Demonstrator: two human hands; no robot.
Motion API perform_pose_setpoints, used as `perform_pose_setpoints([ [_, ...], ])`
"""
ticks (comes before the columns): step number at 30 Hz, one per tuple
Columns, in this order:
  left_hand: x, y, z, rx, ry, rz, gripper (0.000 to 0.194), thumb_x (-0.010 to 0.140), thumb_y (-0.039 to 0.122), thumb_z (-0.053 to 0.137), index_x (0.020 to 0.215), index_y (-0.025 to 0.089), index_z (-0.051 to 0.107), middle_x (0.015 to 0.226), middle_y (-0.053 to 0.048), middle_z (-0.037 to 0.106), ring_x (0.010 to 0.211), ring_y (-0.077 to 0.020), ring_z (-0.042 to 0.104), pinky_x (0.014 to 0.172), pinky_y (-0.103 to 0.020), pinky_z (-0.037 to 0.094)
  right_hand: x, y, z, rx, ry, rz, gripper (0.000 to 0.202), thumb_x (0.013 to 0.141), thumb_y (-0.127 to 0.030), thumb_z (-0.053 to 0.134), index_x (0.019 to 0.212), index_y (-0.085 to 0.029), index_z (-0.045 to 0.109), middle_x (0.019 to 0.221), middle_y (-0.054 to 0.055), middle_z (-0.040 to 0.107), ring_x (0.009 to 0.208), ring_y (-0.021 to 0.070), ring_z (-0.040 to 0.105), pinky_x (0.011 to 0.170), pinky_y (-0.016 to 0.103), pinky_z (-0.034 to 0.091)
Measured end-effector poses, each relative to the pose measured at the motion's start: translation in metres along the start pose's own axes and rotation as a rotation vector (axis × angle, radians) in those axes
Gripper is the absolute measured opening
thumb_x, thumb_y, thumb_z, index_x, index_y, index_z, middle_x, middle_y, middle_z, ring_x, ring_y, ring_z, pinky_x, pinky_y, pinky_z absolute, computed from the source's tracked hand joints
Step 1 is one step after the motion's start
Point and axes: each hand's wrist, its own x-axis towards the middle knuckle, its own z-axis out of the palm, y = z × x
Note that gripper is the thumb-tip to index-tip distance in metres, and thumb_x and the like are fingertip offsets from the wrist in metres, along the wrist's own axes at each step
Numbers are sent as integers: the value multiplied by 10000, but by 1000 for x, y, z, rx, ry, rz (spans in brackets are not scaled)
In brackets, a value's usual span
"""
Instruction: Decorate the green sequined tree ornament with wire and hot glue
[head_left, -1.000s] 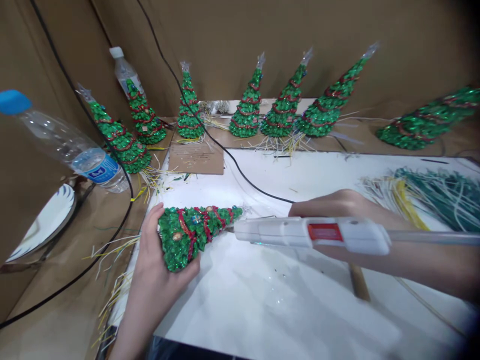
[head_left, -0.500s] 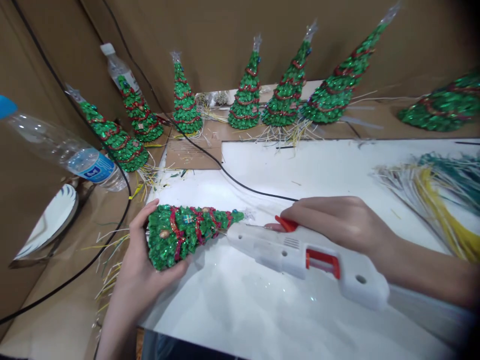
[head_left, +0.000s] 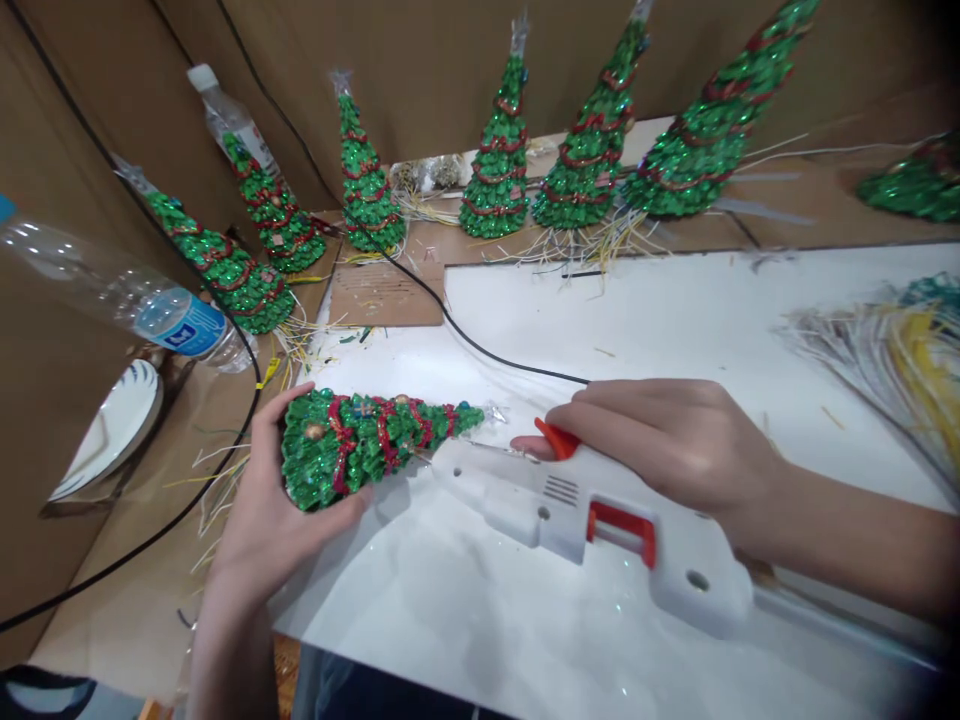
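Fingers and thumb of my left hand point(head_left: 270, 500) wrap round the base of a small green Christmas tree point(head_left: 367, 440) with red garland. It lies on its side, its clear star tip pointing right. My right hand point(head_left: 660, 430) holds a white glue gun point(head_left: 570, 510) from behind, near its red stand. The gun's nozzle is at the tree's lower side, around mid-length; whether it touches cannot be told. The gun's red trigger is visible, with no finger seen on it.
Several upright trees point(head_left: 499, 170) line the back edge. A large bottle point(head_left: 184, 320) leans at the left near a plate point(head_left: 112, 430). A black cable point(head_left: 487, 350) crosses the table point(head_left: 540, 310). Wire bundles point(head_left: 892, 350) lie at the right.
The view has shifted slightly. The tree in my left hand has turned a little, and the glue gun's nozzle has moved left along it toward the base.
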Motion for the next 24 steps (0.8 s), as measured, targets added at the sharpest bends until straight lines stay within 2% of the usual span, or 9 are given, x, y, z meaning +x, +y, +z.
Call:
perform_pose_setpoints([
  [3, 1, -1, 1, -27, 0, -14, 876, 572, 366, 780, 1327, 274, 345, 1314, -66, 493, 1132, -281, 555, 949, -434, 489, 5, -3, 3, -72, 110, -47, 387, 989, -286, 321, 677, -205, 535, 595, 20, 565, 538, 128, 519, 491, 275, 352],
  [6, 1, -3, 2, -59, -9, -13, 893, 562, 374, 785, 1331, 283, 339, 1315, -65, 491, 1134, -282, 554, 945, -434, 490, 12, -6, 5, -106, 151, -70, 403, 993, -261, 304, 658, -206, 521, 581, 20, 569, 518, 129, 508, 471, 277, 344],
  [9, 1, -3, 2, -53, -10, -3, 893, 563, 375, 785, 1329, 267, 340, 1273, -69, 514, 1099, -273, 572, 924, -425, 503, 22, -8, 3, -121, 156, -98, 439, 993, -217, 271, 635, -203, 525, 568, 28, 588, 500, 138, 513, 442, 284, 349],
  [15, 2, 1, 0, -11, -16, -11, 863, 575, 334, 771, 1322, 253, 345, 1240, -61, 533, 1067, -257, 586, 900, -407, 517, 38, -11, -4, -97, 97, -155, 423, 984, -190, 332, 618, -184, 543, 516, 18, 568, 478, 131, 536, 419, 272, 350],
  [20, 1, 0, 1, -34, -26, -23, 859, 588, 326, 757, 1333, 267, 335, 1254, -59, 531, 1077, -260, 585, 894, -406, 523, 36, -13, 8, -68, 143, -104, 378, 975, -187, 336, 652, -188, 534, 557, 27, 569, 495, 139, 496, 437, 287, 312],
  [24, 0, 1, 1, -53, -34, -35, 855, 592, 318, 748, 1338, 270, 332, 1235, -56, 541, 1043, -254, 601, 885, -411, 528, 34, -12, 14, -57, 129, -99, 352, 973, -209, 341, 671, -198, 521, 564, 22, 551, 492, 137, 454, 442, 289, 284],
])
